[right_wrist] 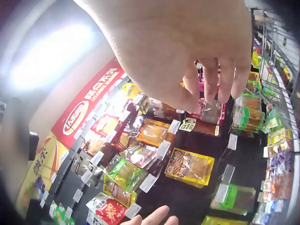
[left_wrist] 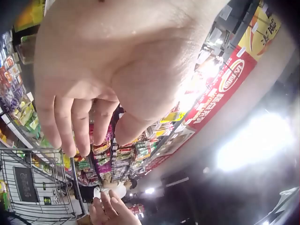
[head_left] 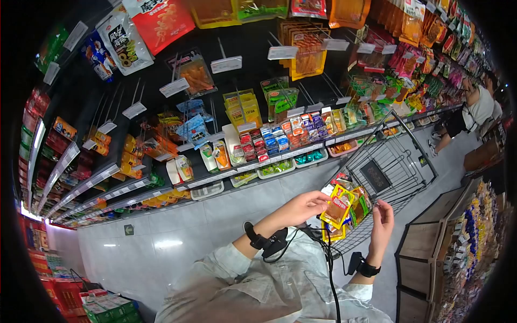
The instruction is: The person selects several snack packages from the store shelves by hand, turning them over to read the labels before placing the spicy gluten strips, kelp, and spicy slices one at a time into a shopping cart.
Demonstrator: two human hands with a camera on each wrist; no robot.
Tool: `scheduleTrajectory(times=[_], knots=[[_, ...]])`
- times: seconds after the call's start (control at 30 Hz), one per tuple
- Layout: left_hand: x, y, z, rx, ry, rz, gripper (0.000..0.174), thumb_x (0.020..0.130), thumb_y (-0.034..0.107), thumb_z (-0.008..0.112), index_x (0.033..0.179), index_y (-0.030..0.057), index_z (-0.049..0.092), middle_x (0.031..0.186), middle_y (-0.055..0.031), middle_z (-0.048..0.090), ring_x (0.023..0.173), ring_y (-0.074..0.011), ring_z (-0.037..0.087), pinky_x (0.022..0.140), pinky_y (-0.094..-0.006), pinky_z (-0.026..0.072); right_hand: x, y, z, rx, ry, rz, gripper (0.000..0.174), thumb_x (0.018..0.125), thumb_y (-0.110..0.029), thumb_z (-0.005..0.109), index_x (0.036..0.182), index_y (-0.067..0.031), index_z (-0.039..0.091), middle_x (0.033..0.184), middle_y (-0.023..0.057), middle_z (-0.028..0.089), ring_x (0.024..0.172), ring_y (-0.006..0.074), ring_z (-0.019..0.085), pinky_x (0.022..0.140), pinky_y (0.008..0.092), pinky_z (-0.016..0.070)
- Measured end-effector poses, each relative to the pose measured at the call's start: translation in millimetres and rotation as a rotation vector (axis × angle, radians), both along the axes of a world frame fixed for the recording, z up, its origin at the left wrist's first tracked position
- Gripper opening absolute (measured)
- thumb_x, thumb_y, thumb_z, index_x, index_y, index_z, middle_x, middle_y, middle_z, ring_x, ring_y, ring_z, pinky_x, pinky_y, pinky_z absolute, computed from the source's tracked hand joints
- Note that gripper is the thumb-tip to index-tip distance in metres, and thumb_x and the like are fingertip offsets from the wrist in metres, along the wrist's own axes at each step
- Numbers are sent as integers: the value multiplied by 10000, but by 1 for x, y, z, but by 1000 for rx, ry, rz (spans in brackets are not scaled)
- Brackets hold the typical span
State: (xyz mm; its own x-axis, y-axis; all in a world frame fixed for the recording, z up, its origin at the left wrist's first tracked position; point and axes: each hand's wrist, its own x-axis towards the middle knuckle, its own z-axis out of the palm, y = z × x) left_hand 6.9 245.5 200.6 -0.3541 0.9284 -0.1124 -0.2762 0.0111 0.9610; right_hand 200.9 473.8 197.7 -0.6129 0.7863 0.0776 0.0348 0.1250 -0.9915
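My left hand (head_left: 307, 208) reaches over the near end of a wire shopping cart (head_left: 401, 167), its fingertips overlapping the edge of a yellow snack packet (head_left: 338, 206) in the head view. That packet tops a small heap with a green packet (head_left: 361, 207) and others. In the left wrist view the left hand (left_wrist: 108, 70) has extended, relaxed fingers with nothing seen between them. Across the heap, my right hand (head_left: 382, 220) is raised with loosely bent fingers. The right wrist view shows the right hand (right_wrist: 187, 51) holding nothing, with the left fingertips (right_wrist: 157, 216) below.
A long shelf of hanging snack packets (head_left: 307, 51) runs ahead, with rows of small boxes (head_left: 291, 134) and plastic bins (head_left: 277, 169) lower down. At right stands a wooden display bin (head_left: 425, 242). A person (head_left: 476, 105) crouches by the shelf at far right. Black cables (head_left: 329, 258) hang before me.
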Motion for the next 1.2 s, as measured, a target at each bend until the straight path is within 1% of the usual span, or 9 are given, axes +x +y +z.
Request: scheduleTrajectory(times=[0.17,0.33,0.4,0.63,0.67,0.77,0.97,1.07,1.2], knots=[[-33,-56,17,-6,31,138,327,1028,156,602,1317,5,585,1174,-80,676,1129,-142,626,1005,-296,477,-49,-53,15,-30,-20,101,196,983,-17,617,1178,-2,607,1095,32,666,1003,98,630,892,229,491],[-59,-112,16,11,-42,304,265,1036,155,569,1262,23,609,1140,-79,683,1071,-153,644,938,-301,495,-88,-105,26,-7,2,94,97,989,-19,612,1081,1,633,1031,15,659,963,79,616,871,220,485],[-71,-134,12,32,-73,348,250,1036,149,564,1246,23,610,1124,-76,682,1063,-153,644,938,-302,496,-104,-123,31,9,3,102,72,994,-29,614,1054,1,640,1018,11,659,941,76,610,858,217,483],[-104,-195,11,94,-122,431,223,1017,96,582,1214,-8,595,1102,-79,668,1030,-142,642,937,-287,502,-144,-179,46,66,-61,159,80,989,-23,608,1049,7,651,1015,14,668,940,81,613,865,226,483],[-107,-199,10,99,-129,444,221,1018,97,582,1211,-8,596,1097,-79,670,1028,-142,641,937,-286,502,-147,-182,45,63,-76,166,84,986,-17,607,1053,6,653,1023,22,675,951,86,616,873,229,482],[-115,-204,9,100,-138,473,213,1027,117,576,1203,-2,601,1079,-80,682,1027,-147,645,929,-292,504,-159,-189,49,87,-83,173,79,987,-29,614,1050,-9,656,980,-3,665,904,60,596,811,210,467],[-134,-192,3,54,-123,482,224,1040,150,562,1210,11,608,1079,-83,692,1026,-158,655,915,-305,509,-190,-181,58,97,-87,197,73,989,-24,614,1047,-5,654,969,-3,667,905,66,604,819,216,475],[-150,-181,-2,38,-124,498,225,1039,154,566,1211,17,610,1079,-82,692,1026,-159,654,917,-307,506,-215,-163,43,52,-50,228,74,993,-32,630,1054,-2,660,985,2,677,920,74,629,837,213,486],[-188,-154,-5,-13,-70,528,223,1041,164,572,1215,32,614,1089,-84,690,1031,-158,651,929,-304,501,-256,-124,22,-15,-10,258,87,996,-36,633,1073,-20,669,1006,2,682,929,67,626,829,202,482]])
